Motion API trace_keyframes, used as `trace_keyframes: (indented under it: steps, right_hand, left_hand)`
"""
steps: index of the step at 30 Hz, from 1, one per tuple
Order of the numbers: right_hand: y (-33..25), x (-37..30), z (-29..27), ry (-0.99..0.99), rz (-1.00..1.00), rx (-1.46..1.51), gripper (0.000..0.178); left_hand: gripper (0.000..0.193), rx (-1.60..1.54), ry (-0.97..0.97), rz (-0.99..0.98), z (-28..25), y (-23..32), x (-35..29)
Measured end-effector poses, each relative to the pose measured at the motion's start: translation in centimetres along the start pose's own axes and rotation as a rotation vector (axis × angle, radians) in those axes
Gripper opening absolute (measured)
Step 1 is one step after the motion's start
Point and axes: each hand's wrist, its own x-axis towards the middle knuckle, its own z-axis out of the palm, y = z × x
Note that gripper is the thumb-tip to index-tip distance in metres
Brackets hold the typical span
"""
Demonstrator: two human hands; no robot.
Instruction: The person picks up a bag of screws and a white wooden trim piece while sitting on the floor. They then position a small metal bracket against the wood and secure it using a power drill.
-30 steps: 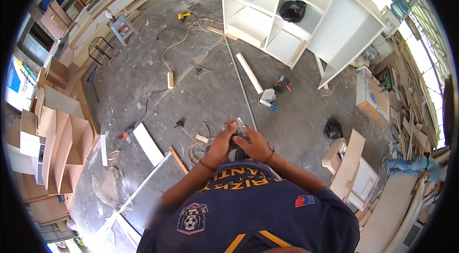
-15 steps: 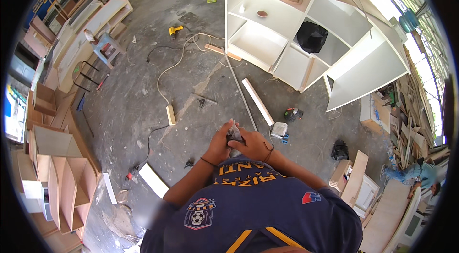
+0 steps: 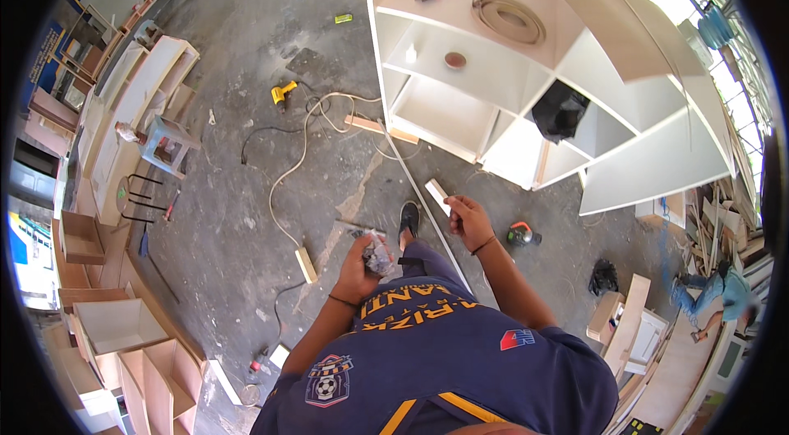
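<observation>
Watching remotely, I see the left hand with its grip curled round a crumpled clear bag before the dark shirt, seemingly to keep it bunched, while the right hand curls inward, whether on anything I cannot tell.

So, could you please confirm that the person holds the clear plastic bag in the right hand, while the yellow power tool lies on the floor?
Not quite: the head view shows the clear plastic bag in the left hand, not the right hand. The yellow power tool does lie on the floor.
</observation>
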Motion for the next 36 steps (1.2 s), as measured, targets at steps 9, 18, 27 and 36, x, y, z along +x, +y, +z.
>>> trace_keyframes:
  steps: [9, 18, 27, 36]
  right_hand:
    - [-7.9, 27.1, 3.2, 0.136, -0.073, -0.28, 0.025]
    - [-10.9, 47.8, 4.6, 0.516, -0.322, -0.938, 0.07]
    - [-10.6, 56.3, 5.3, 0.501, -0.173, -1.29, 0.064]
    - [-5.8, 56.4, 2.9, 0.586, -0.467, -1.529, 0.045]
  left_hand:
    - [0.031, 0.013, 0.129, 0.116, 3.9, 12.0, 5.7]
    - [0.029, -0.014, 0.157, 0.149, 3.7, 22.7, 13.5]
    - [0.028, 0.149, 0.114, -0.004, 5.3, 34.4, 20.2]
    - [0.03, 0.328, 0.048, -0.123, 7.6, 38.9, 26.3]
